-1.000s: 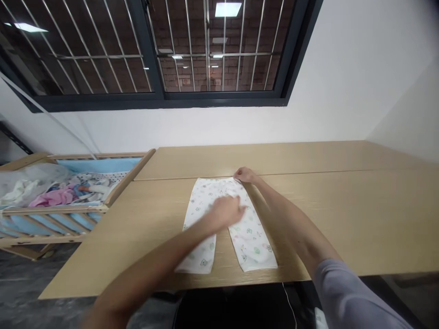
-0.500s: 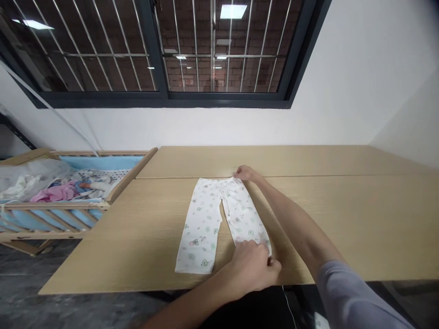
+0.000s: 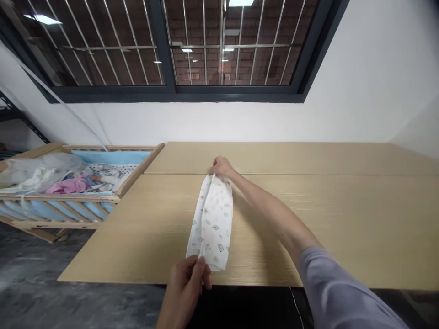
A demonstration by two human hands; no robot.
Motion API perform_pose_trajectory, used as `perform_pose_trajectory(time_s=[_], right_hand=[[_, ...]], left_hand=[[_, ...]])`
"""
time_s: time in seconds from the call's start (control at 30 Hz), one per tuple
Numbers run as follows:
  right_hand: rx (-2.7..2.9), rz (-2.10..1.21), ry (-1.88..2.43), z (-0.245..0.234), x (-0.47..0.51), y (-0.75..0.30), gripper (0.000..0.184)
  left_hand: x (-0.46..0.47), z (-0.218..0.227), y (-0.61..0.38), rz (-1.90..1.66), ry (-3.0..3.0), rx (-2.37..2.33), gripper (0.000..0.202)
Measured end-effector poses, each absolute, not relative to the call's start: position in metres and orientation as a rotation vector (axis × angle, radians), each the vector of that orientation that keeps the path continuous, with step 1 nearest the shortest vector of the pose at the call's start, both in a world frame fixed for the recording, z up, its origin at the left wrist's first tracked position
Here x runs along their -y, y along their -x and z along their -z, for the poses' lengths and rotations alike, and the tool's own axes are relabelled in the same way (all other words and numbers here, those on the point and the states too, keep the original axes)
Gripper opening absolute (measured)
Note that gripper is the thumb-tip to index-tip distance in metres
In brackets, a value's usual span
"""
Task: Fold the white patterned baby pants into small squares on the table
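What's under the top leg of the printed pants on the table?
The other leg of the printed pants peeks out along its left edge, on the table. Anything between or beneath the layers is covered. The left hand hides one corner.

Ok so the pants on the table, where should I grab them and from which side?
Take the pants by the ends. They lie folded leg over leg, a narrow strip running away from you on the table. Pinch the stacked cuffs from the near edge, where the left hand has them, and the waistband from the far end, as the right hand does.
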State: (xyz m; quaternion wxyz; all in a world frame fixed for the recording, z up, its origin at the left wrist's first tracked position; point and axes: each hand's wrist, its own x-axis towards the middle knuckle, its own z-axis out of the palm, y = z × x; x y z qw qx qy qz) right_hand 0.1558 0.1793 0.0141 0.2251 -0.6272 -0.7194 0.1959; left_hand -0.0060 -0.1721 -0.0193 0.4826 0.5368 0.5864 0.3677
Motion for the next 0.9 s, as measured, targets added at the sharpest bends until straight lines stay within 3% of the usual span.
perform_pose_trajectory(time_s=[0.23, 0.37, 0.47, 0.6, 0.73, 0.9], right_hand=[[1.976, -0.527, 1.803, 0.005, -0.174, -0.111, 0.017], [1.991, -0.552, 1.768, 0.005, -0.164, -0.108, 0.016], [2.031, -0.573, 1.644, 0.000, -0.139, -0.108, 0.023], [2.293, -0.651, 1.126, -0.007, -0.068, -0.114, 0.042], [2.670, -0.710, 0.660, -0.008, 0.016, -0.130, 0.061], [2.858, -0.713, 0.344, 0.013, 0.059, -0.147, 0.065]], left_hand=[[0.173, 0.036, 0.023, -0.826, -1.285, -1.571, 0.058], [0.177, 0.034, 0.030, -0.722, -1.556, -1.864, 0.052], [0.186, 0.032, 0.033, -0.785, -1.881, -2.088, 0.042], [0.198, 0.036, 0.023, -1.149, -2.318, -1.849, 0.014], [0.203, 0.058, 0.004, -1.162, -2.618, -1.753, 0.034], [0.202, 0.089, 0.000, -0.931, -2.976, -1.763, 0.044]])
